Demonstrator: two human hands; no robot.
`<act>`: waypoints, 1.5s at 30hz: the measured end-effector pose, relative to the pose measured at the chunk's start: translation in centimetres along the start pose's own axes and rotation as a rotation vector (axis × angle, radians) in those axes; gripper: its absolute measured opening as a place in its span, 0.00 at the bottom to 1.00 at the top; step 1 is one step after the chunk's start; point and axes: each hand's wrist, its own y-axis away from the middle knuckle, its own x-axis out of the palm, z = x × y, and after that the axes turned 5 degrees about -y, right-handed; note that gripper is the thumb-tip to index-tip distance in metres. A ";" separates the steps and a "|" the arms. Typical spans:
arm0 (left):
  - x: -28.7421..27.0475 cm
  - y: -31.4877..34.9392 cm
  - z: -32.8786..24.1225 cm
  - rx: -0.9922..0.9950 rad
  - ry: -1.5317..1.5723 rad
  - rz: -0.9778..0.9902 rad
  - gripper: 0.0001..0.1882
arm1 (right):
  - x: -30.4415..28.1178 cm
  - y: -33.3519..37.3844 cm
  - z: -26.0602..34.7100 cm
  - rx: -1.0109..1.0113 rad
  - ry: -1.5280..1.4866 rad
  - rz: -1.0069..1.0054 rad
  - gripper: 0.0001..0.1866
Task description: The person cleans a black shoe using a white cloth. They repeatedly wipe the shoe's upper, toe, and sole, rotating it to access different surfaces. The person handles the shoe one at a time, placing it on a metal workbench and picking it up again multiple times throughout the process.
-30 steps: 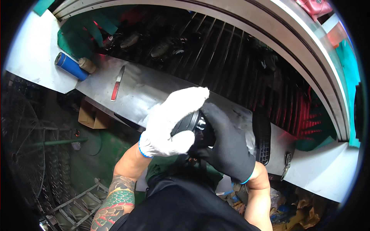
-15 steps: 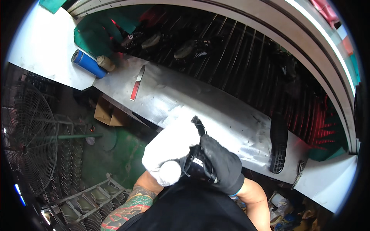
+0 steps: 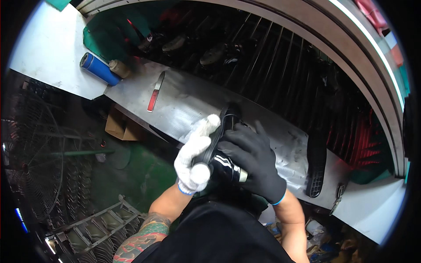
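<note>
A black shoe (image 3: 222, 165) with white stripes on its side is held between my hands above the near edge of the metal ledge. Its toe points away from me and its sole edge faces left. My left hand (image 3: 196, 153), in a white knit glove, grips the sole side, fingers along the edge and thumb near the heel end. Across the upper lies my right hand (image 3: 256, 158), in a black glove, its fingers curled over the shoe and hiding part of it. On the ledge to the right rests a loose black shoe sole (image 3: 316, 162) with a gridded tread.
A red-handled knife (image 3: 155, 92) lies on the metal ledge (image 3: 184, 107), near a blue cylinder (image 3: 100, 69) and a beige container (image 3: 118, 69). Beyond runs a dark roller conveyor (image 3: 267, 65) carrying several shoes. A fan (image 3: 30, 158), cardboard box (image 3: 120, 125) and metal rack (image 3: 103, 225) stand left.
The shoe has swung to stretch away from me, showing its striped side. My left fingers have opened along the sole edge, and my right hand has shifted over the upper.
</note>
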 end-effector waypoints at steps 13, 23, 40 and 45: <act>0.3 6.9 -5.6 -0.919 -0.437 0.023 0.29 | 10.2 11.9 0.7 0.738 -1.354 -0.251 0.28; -1.7 1.6 0.2 -0.622 0.063 -0.085 0.43 | 3.7 9.7 -0.5 0.830 -0.916 -0.101 0.44; -6.4 4.4 4.0 -0.790 0.431 0.323 0.51 | 2.6 12.2 -2.7 0.229 -0.140 0.119 0.56; 0.3 -2.1 -0.1 -0.575 0.490 0.086 0.41 | 1.6 12.1 -4.2 0.227 -0.259 0.114 0.57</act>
